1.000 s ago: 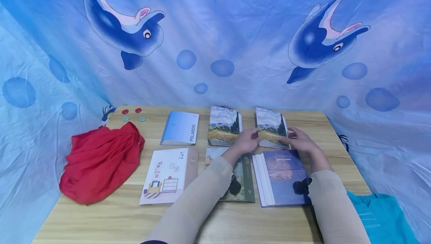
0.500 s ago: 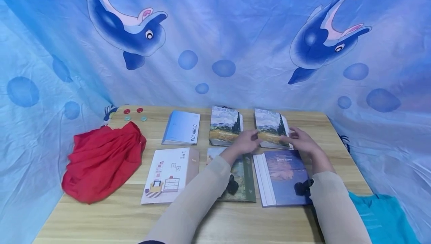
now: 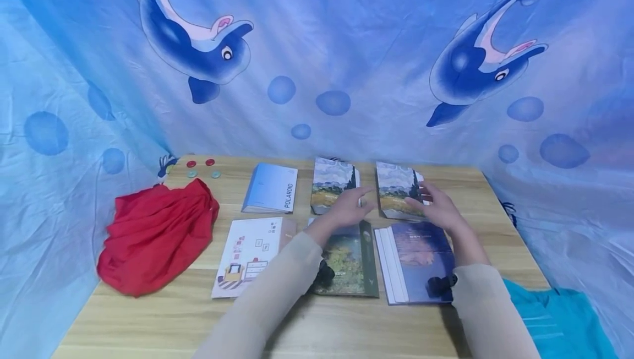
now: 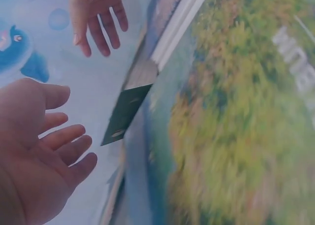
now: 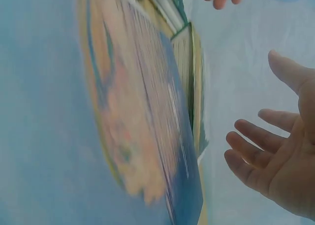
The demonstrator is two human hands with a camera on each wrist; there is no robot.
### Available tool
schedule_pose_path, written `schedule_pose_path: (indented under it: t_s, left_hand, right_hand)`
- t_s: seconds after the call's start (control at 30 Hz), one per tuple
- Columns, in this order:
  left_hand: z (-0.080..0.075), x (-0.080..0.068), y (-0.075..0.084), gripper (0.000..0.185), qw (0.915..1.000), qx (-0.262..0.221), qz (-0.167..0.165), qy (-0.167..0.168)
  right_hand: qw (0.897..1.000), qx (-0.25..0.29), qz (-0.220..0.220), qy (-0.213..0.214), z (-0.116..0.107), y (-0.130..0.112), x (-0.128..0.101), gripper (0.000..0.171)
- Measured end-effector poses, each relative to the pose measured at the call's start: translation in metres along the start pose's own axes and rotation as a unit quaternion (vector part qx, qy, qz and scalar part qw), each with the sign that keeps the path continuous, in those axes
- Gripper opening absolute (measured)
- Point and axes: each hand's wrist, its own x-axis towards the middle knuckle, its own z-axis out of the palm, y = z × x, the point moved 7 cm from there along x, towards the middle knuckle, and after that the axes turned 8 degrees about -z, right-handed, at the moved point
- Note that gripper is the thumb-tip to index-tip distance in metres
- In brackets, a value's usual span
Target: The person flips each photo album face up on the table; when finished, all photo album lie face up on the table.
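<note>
Two photo albums with the same painted landscape cover stand side by side in the back row, a left one (image 3: 328, 178) and a right one (image 3: 393, 188). My left hand (image 3: 348, 208) hovers between them, fingers spread and holding nothing. Beside the right landscape album's right edge is my right hand (image 3: 438, 208); in the right wrist view its fingers (image 5: 251, 136) are extended and grip nothing. Below the hands lie a green painted album (image 3: 344, 262), partly behind the left arm, and a purple sunset album (image 3: 416, 251).
A blue POLAROID album (image 3: 269, 187) and a white album with a room drawing (image 3: 247, 254) are on the left. Red cloth (image 3: 158, 238) lies at the table's left edge, near several small buttons (image 3: 210, 162). Teal cloth (image 3: 559, 315) is at the right edge.
My left hand has drawn back leftward, away from the right landscape album. My right hand has loosened beside that album and shifted slightly. The head view has turned a little to the left.
</note>
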Motion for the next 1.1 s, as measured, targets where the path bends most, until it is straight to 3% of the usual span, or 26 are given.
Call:
schedule_pose_path:
  t_s: [0.17, 0.43, 0.7, 0.9, 1.1]
  left_hand:
    - [-0.012, -0.014, -0.001, 0.055, 0.9988, 0.036, 0.032, 0.011]
    - [-0.031, -0.047, -0.013, 0.059, 0.9984, 0.036, 0.036, 0.023]
    - [-0.046, -0.073, -0.028, 0.059, 0.9954, 0.052, 0.063, 0.049]
    - [-0.050, -0.093, -0.044, 0.061, 0.9974, 0.034, 0.043, 0.046]
    - [-0.063, -0.123, -0.049, 0.062, 0.9960, 0.036, 0.052, 0.062]
  right_hand:
    - [1.000, 0.002, -0.024, 0.017, 0.013, -0.008, -0.006, 0.082]
    - [0.997, 0.048, -0.059, 0.031, 0.050, -0.031, -0.015, 0.074]
    - [0.993, 0.055, -0.098, 0.027, 0.074, -0.050, -0.027, 0.070]
    - [0.994, 0.059, -0.096, 0.009, 0.084, -0.060, -0.035, 0.073]
    - [0.989, 0.073, -0.125, 0.016, 0.093, -0.070, -0.040, 0.068]
